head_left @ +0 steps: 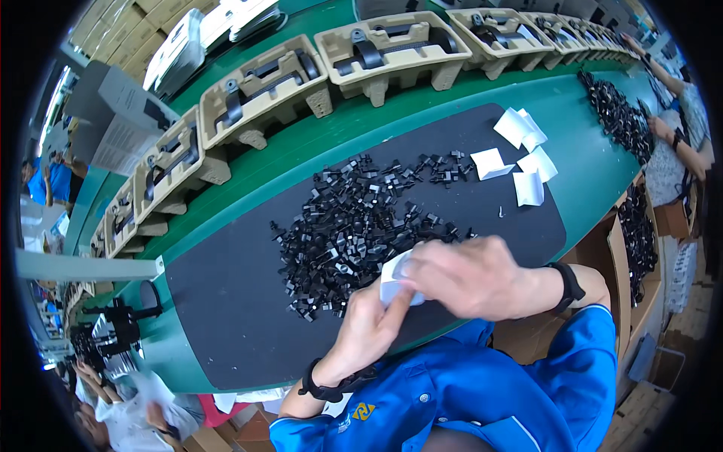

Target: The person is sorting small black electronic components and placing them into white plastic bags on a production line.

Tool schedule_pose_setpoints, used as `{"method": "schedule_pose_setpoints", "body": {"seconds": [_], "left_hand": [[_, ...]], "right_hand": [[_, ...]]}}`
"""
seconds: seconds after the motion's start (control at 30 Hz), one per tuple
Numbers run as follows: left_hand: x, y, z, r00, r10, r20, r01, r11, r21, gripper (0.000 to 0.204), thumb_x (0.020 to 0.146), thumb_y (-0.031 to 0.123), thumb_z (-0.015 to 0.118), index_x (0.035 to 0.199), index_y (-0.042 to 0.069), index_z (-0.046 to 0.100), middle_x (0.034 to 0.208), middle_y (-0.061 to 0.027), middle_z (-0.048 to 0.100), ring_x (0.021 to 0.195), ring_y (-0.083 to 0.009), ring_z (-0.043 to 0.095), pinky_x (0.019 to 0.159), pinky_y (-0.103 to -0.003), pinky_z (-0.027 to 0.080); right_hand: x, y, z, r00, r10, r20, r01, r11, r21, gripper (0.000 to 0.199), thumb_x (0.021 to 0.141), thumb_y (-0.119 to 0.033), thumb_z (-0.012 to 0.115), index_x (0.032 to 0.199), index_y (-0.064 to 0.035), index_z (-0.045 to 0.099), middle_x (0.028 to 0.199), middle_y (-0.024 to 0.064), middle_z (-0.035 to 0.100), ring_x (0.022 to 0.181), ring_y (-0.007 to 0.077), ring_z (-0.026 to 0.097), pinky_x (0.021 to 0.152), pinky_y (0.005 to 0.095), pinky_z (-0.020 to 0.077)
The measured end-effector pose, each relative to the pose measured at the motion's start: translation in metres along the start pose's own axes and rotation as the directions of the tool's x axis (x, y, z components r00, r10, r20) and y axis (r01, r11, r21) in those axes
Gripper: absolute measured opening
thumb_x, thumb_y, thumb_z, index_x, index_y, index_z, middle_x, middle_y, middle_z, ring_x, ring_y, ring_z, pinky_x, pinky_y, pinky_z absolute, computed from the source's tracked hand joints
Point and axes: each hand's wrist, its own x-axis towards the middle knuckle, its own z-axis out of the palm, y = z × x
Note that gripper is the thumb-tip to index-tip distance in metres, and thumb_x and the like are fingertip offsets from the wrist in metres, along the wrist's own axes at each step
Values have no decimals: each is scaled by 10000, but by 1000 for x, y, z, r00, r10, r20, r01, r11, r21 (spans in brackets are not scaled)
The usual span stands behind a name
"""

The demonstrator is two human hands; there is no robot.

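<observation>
My left hand (364,322) is closed on a folded white paper (389,277) at the near edge of the dark mat, its thumb lying along the paper's lower side. My right hand (471,277) is against the same paper from the right; its fingers bend toward it but are smeared by motion, so their grip is unclear. Just beyond both hands spreads a pile of small black plastic parts (339,218), some with shiny metal bits. Several more folded white papers (529,188) lie to the right on the mat, near a tiny pale piece (501,212).
The dark mat (233,301) lies on a green bench. Behind it runs a row of moulded tan trays (392,64) holding black parts. A metal post (90,265) juts in at left. Another black pile (617,113) and a co-worker's hand (663,128) are at far right; a cardboard box (595,260) stands nearer.
</observation>
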Motion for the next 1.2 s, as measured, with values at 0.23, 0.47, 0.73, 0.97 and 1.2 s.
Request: {"method": "schedule_pose_setpoints", "body": {"seconds": [0.23, 0.47, 0.73, 0.97, 1.2], "left_hand": [[19, -15, -17, 895, -142, 423, 205, 973, -108, 452, 744, 97, 723, 1173, 49, 589, 1005, -86, 666, 883, -120, 630, 786, -265, 493], [34, -3, -5, 988, -152, -28, 153, 988, 15, 467, 705, 90, 783, 1141, 43, 623, 1019, -95, 674, 870, -87, 627, 765, -237, 507], [38, 4, 9, 983, 112, -142, -101, 991, 85, 459, 649, 52, 806, 1078, 8, 647, 987, -99, 685, 814, -130, 661, 757, -251, 514], [26, 1, 19, 963, 69, -260, -97, 991, -97, 359, 659, 25, 787, 998, -8, 674, 1032, -104, 676, 858, -142, 654, 790, -264, 510], [22, 0, 16, 950, 303, -76, -284, 939, 194, 508, 633, -12, 745, 1125, 52, 634, 1027, -114, 669, 810, -206, 658, 743, -271, 520]], "right_hand": [[-12, 23, 11, 858, -32, 512, -399, 585, 706, 204, 940, -153, 471, 965, -7, 330, 457, 118, 448, 394, 308, 516, 353, 400, 358], [-50, 61, 1, 957, 242, 158, -286, 874, 394, 233, 829, -209, 642, 929, -38, 519, 660, 90, 554, 476, 248, 570, 396, 345, 427], [-96, 77, 39, 717, 650, 251, -686, 722, 92, 361, 799, -310, 687, 903, 13, 564, 652, 130, 592, 538, 270, 611, 449, 346, 448], [-91, 96, 18, 412, 592, 693, -886, 84, 455, 220, 798, -97, 679, 949, 61, 650, 752, 93, 686, 567, 123, 647, 466, 234, 496], [-47, 44, -39, 965, 259, 44, -217, 691, 690, 122, 789, -86, 679, 883, -10, 683, 817, 86, 679, 641, 149, 667, 471, 237, 505]]}}
